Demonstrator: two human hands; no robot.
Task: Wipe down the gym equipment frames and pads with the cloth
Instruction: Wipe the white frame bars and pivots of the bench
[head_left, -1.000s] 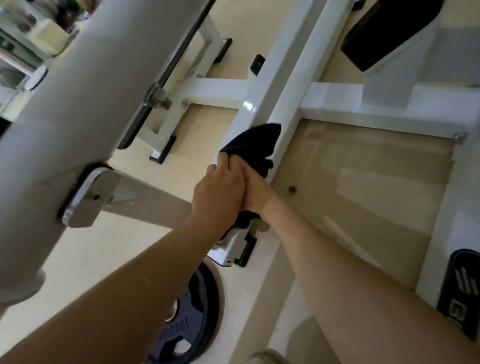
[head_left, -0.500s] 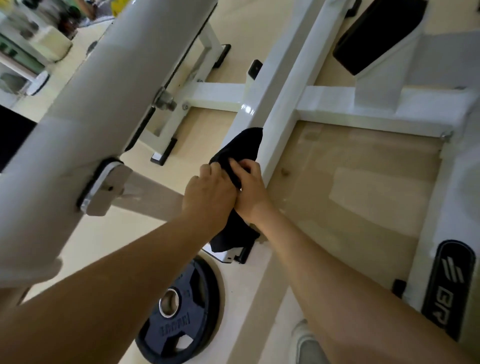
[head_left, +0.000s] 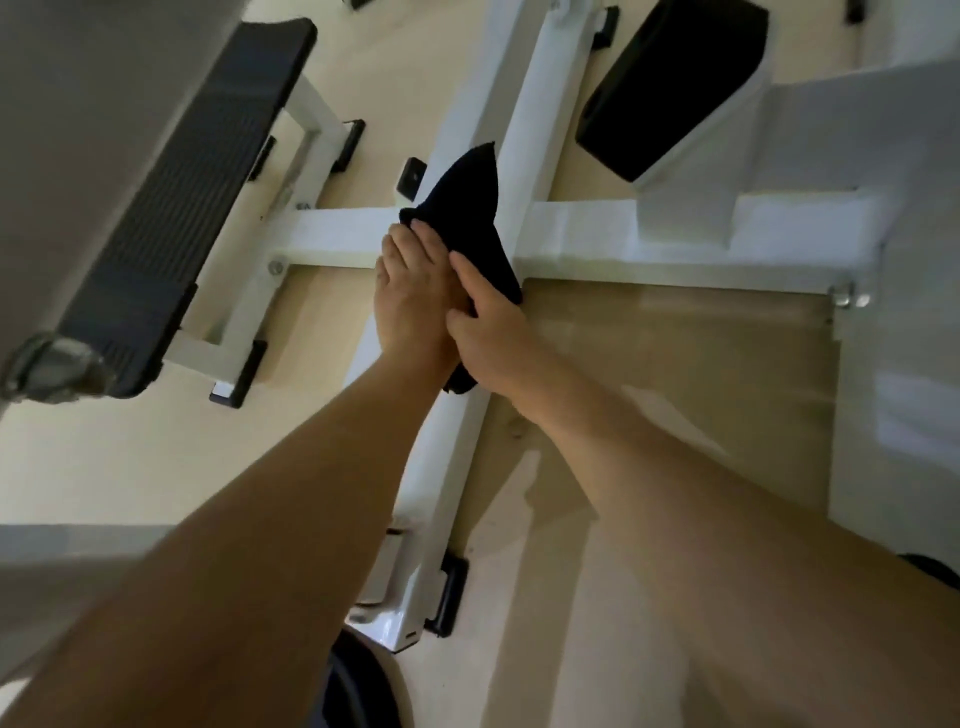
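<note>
A black cloth (head_left: 470, 208) is draped over the long white frame beam (head_left: 449, 467), right where it meets the white crossbar (head_left: 332, 239). My left hand (head_left: 410, 296) lies on the near end of the cloth, fingertips curled over its left edge. Pressed against it, my right hand (head_left: 488, 322) grips the cloth from the right side, thumb on top. A bit of cloth hangs out under both hands. A black pad (head_left: 670, 78) sits on a white bracket at the upper right, apart from the hands.
A black ribbed footplate (head_left: 182, 197) slants along the left. At the bottom edge a dark weight plate (head_left: 358, 686) lies on the beige floor beside the beam's black-capped foot (head_left: 447, 597). A brown mat (head_left: 675, 374) fills the right, bounded by white frame tubes.
Both hands have slid the cloth away from me along the beam, from near its foot up to the crossbar junction. The view has shifted forward with them.
</note>
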